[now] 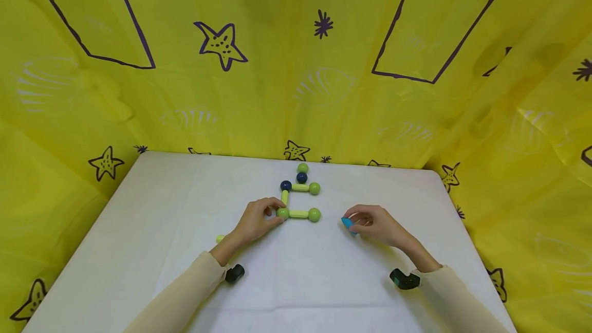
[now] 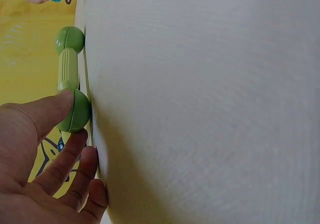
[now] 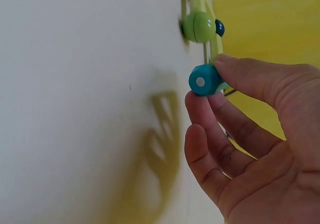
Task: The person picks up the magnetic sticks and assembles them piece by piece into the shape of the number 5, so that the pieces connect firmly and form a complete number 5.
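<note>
On the table lies a C-shaped frame of balls and ridged yellow-green rods. My left hand (image 1: 254,221) pinches the green ball (image 2: 81,111) at its near left corner between thumb and finger. From that ball one rod (image 1: 298,214) runs right to a green ball (image 1: 314,215). Another rod (image 1: 284,198) leads back to a dark blue ball (image 1: 285,185), which joins a rod (image 1: 300,187) ending in a green ball (image 1: 314,188). To the right, apart from the frame, my right hand (image 1: 376,224) pinches a blue rod (image 3: 201,80); its end bears a pale round disc.
Behind the frame sit a dark blue ball (image 1: 301,178) and a green ball (image 1: 302,168), close together. A yellow-green rod (image 1: 220,239) shows partly beside the left forearm. The white-covered table (image 1: 157,189) is bounded by a yellow patterned curtain (image 1: 277,107) at back and sides.
</note>
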A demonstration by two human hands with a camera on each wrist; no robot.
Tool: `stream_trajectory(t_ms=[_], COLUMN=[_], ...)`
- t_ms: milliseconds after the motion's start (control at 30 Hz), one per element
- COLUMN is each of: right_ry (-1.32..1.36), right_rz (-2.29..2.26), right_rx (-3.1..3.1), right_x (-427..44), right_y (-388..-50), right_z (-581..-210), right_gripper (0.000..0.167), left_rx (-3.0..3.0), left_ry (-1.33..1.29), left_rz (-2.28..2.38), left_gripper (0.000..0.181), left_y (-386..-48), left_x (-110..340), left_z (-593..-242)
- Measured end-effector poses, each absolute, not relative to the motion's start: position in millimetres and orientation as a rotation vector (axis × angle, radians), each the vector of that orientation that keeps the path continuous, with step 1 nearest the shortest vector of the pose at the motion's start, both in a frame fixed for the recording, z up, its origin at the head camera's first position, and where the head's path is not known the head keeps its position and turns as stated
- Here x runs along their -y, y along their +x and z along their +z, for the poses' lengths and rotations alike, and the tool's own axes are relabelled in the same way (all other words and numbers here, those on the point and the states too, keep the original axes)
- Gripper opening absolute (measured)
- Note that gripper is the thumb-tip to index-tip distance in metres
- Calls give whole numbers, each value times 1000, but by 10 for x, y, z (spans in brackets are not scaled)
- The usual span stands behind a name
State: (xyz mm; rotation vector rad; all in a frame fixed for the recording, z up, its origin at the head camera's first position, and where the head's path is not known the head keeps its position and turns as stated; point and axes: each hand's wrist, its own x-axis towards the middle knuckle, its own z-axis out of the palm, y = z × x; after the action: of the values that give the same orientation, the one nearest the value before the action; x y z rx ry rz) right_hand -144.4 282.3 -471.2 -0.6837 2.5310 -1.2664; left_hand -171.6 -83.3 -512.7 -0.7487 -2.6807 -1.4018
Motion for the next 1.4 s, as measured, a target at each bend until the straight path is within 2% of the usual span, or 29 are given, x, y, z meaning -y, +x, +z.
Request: stream_trajectory(t_ms=[900,1400], right_ry=[-493,-403], right_rz=[-1447,-1489], right_rx=[-2383,-2408], right_x=[-2126,-2020], right_y=[-1362,-1319], right_z=[-4912,-4931], right_gripper=[28,29], left_rx=[2698,2699], left_ry=[-735,-708], left_rz=[-1403,-1414], left_gripper=[26,27], left_y=[-1715,-1709], left_x=[836,823], left_z=[-5128,-5124])
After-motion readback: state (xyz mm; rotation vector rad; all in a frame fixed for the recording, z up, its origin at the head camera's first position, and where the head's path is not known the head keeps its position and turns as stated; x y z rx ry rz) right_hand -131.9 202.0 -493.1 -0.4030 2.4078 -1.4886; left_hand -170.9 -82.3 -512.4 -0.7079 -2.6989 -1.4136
